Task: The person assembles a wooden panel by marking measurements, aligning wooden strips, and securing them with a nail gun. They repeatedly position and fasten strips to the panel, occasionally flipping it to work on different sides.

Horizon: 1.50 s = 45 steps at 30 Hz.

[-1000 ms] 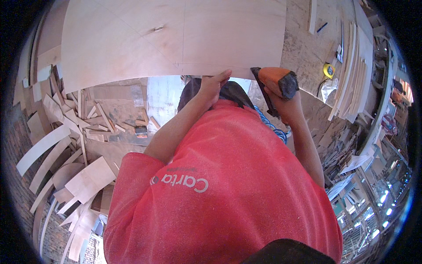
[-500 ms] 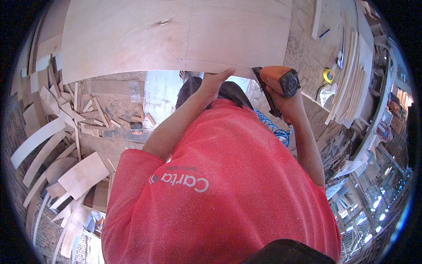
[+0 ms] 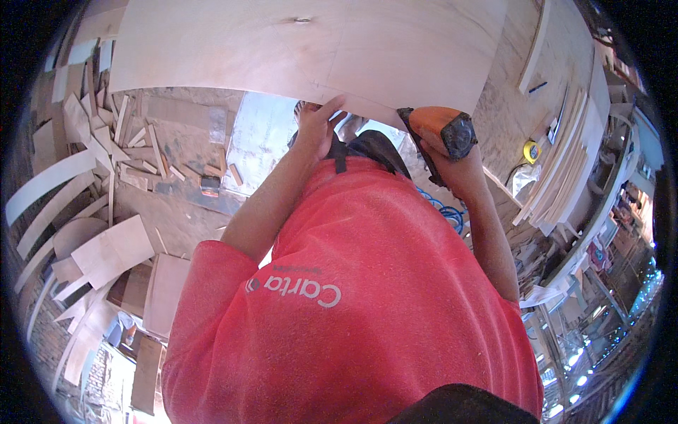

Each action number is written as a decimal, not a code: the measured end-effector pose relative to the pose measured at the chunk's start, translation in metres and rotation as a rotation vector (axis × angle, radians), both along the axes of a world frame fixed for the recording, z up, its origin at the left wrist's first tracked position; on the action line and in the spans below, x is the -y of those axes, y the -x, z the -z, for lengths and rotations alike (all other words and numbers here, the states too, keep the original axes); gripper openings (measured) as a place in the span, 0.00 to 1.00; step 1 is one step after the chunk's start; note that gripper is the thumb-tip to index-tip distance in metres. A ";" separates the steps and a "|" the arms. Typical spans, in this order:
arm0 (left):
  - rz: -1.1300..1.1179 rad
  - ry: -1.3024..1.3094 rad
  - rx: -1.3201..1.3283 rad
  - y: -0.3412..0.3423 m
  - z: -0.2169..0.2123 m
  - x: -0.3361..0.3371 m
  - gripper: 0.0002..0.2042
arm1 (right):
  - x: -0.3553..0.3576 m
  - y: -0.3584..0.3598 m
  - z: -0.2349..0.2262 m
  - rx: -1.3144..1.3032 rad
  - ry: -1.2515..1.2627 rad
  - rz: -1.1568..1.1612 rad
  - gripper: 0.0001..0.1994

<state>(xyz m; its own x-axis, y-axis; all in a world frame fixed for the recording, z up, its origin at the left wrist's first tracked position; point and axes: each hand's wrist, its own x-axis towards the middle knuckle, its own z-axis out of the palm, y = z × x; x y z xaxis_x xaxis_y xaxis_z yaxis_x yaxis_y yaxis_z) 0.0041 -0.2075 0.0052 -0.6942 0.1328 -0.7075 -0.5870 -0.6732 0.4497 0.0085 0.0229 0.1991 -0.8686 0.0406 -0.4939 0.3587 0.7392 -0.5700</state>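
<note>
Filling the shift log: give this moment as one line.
left hand: on plywood sheet edge | right hand: gripping orange power tool at that edge | floor: wood offcuts
</note>
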 end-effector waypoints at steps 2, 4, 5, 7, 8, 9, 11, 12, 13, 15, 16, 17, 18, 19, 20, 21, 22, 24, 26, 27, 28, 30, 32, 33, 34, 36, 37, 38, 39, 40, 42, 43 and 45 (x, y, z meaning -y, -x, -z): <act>-0.003 -0.005 -0.021 0.001 0.003 0.001 0.18 | 0.001 0.003 -0.003 0.113 -0.038 0.053 0.21; -0.031 -0.020 -0.023 0.002 0.001 0.000 0.17 | -0.012 -0.003 0.011 0.017 -0.086 -0.069 0.20; -0.042 -0.025 -0.023 0.003 0.000 0.000 0.16 | -0.012 -0.003 0.011 -0.042 -0.082 -0.112 0.20; -0.115 -0.029 0.018 0.003 -0.005 0.003 0.15 | -0.010 -0.004 0.010 -0.153 -0.055 -0.212 0.20; -0.151 -0.031 0.039 0.003 -0.007 0.004 0.15 | -0.009 -0.004 0.013 -0.102 -0.057 -0.196 0.18; -0.141 -0.029 0.025 0.003 -0.005 0.006 0.15 | -0.009 -0.006 0.014 -0.053 -0.065 -0.172 0.17; -0.118 -0.026 -0.002 0.002 0.000 0.012 0.15 | -0.005 -0.006 0.012 0.009 -0.058 -0.122 0.17; -0.121 -0.013 -0.006 0.003 -0.004 0.013 0.16 | 0.000 -0.002 0.010 0.020 -0.040 -0.097 0.16; -0.124 0.001 -0.011 0.003 -0.008 0.014 0.17 | 0.002 0.000 0.009 0.032 -0.022 -0.072 0.16; -0.124 0.001 -0.031 0.004 -0.010 0.014 0.18 | -0.002 0.000 0.019 -0.052 -0.026 -0.127 0.17; -0.122 -0.013 -0.048 0.004 -0.009 0.015 0.19 | -0.004 0.001 0.023 -0.095 -0.029 -0.153 0.18; -0.120 -0.026 -0.064 0.005 -0.008 0.015 0.19 | -0.005 0.002 0.023 -0.088 -0.042 -0.171 0.18; -0.102 -0.024 -0.068 0.005 -0.007 0.016 0.20 | -0.005 0.003 0.024 -0.083 -0.056 -0.192 0.18; -0.085 -0.022 -0.071 0.005 -0.006 0.018 0.20 | -0.006 0.005 0.024 -0.077 -0.070 -0.213 0.17; -0.068 -0.019 -0.075 0.005 -0.005 0.019 0.21 | -0.007 0.007 0.024 -0.098 -0.054 -0.262 0.17; -0.072 -0.009 -0.081 0.006 -0.004 0.019 0.21 | -0.008 0.011 0.023 -0.122 -0.040 -0.310 0.18; -0.076 0.003 -0.087 0.007 -0.003 0.018 0.21 | -0.008 0.014 0.023 -0.145 -0.024 -0.359 0.18; -0.051 0.033 -0.075 0.008 -0.002 0.021 0.19 | -0.005 0.012 0.019 -0.164 -0.066 -0.349 0.18; 0.009 0.070 -0.038 0.008 -0.001 0.027 0.15 | -0.004 0.010 0.018 -0.142 -0.036 -0.304 0.19; -0.022 0.048 -0.011 0.009 0.000 0.028 0.15 | -0.004 0.008 0.019 -0.110 0.010 -0.259 0.20; -0.053 0.026 0.016 0.011 0.001 0.029 0.15 | -0.002 0.009 0.019 -0.083 0.028 -0.216 0.20; -0.092 0.010 0.041 0.012 0.000 0.030 0.14 | 0.012 0.014 0.018 -0.034 0.040 -0.133 0.19; -0.109 0.023 0.037 0.015 -0.003 0.032 0.13 | 0.026 0.020 0.015 -0.006 0.023 -0.103 0.19; -0.095 0.020 0.007 0.014 0.001 0.033 0.14 | 0.032 0.024 0.015 0.005 0.018 -0.121 0.18; -0.081 0.017 -0.023 0.014 0.006 0.034 0.15 | 0.036 0.026 0.016 0.015 0.014 -0.138 0.18; -0.067 0.018 -0.056 0.013 0.009 0.036 0.15 | 0.035 0.026 0.024 -0.019 -0.006 -0.181 0.18; -0.068 0.023 -0.061 0.013 0.007 0.037 0.15 | 0.033 0.027 0.028 -0.036 -0.017 -0.201 0.17; -0.068 0.027 -0.065 0.014 0.005 0.037 0.15 | 0.033 0.028 0.029 -0.032 -0.013 -0.211 0.18; -0.062 0.023 -0.067 0.014 0.003 0.037 0.15 | 0.034 0.029 0.029 -0.027 -0.008 -0.221 0.19; -0.055 0.019 -0.069 0.014 0.002 0.038 0.14 | 0.035 0.029 0.028 -0.022 -0.003 -0.230 0.21; -0.035 0.027 -0.069 0.013 0.004 0.039 0.13 | 0.042 0.029 0.023 -0.030 -0.005 -0.215 0.18; -0.022 0.039 -0.068 0.013 0.007 0.039 0.13 | 0.045 0.031 0.019 -0.035 -0.006 -0.208 0.18; -0.019 0.041 -0.075 0.014 0.003 0.039 0.13 | 0.050 0.035 0.010 0.048 -0.005 -0.138 0.17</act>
